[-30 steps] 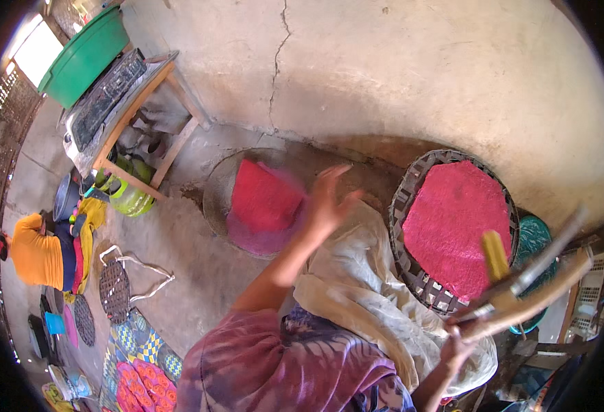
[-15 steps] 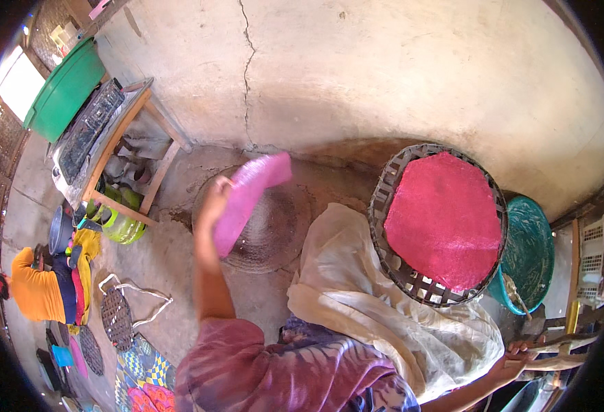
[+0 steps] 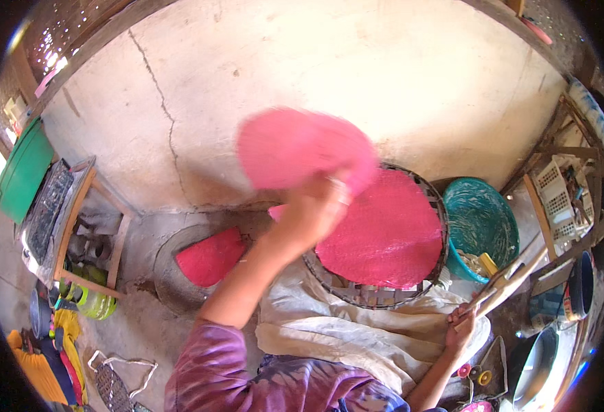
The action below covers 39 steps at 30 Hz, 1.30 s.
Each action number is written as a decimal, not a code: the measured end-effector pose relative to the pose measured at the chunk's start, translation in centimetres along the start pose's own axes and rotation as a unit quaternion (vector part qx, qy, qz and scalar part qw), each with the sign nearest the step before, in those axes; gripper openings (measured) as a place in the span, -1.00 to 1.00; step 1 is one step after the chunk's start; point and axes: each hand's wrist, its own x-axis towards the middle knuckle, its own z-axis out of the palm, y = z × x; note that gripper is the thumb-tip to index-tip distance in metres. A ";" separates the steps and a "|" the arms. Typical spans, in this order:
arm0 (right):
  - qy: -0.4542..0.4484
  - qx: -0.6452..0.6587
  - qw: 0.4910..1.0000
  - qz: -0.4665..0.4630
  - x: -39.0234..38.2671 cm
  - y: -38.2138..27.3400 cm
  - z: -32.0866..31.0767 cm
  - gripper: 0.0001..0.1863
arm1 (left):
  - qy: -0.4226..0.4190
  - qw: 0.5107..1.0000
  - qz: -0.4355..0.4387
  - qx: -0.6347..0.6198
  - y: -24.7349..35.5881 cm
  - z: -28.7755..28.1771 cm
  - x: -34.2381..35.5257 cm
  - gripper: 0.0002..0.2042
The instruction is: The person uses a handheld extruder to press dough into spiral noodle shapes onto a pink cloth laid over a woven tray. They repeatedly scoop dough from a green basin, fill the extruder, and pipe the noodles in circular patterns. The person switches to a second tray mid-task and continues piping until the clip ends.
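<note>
My left hand (image 3: 316,209) is raised in the middle and pinches the edge of a flat, round pink sheet (image 3: 292,147), which is blurred by motion. Close behind that hand, a large pink sheet (image 3: 395,230) covers most of a round woven basket (image 3: 445,226). On a round grey disc (image 3: 168,271) on the floor at left lies another pink piece (image 3: 209,257). Lower right, my right hand (image 3: 461,326) is closed around long wooden sticks (image 3: 511,275). A pale cloth (image 3: 357,329) is spread over my lap below the basket.
A smeared teal basin (image 3: 481,216) with a yellow-handled tool stands right of the basket. Wooden slats and a white plastic crate (image 3: 556,206) are at far right. At left are a wooden table (image 3: 75,220), a green tub (image 3: 24,168) and a light-green gas cylinder (image 3: 96,302).
My left hand has swung right, from over the grey disc toward the basket. It holds a round pink sheet, and a pink piece now lies on the disc. The view has turned right.
</note>
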 end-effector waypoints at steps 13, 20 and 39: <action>0.046 -0.062 0.997 -0.003 0.4 0.4 0.4 -0.33 | -0.345 0.892 -0.082 -0.279 -0.2 9.7 -1.6 -0.73; 0.035 -0.071 0.997 -0.010 0.7 0.6 0.3 -0.27 | -0.180 0.949 -0.191 0.176 -15.5 9.5 1.6 -0.87; 0.048 -0.046 0.998 -0.010 0.1 0.6 0.8 -0.36 | -0.072 0.931 -0.160 -0.320 -14.6 7.8 6.6 -0.82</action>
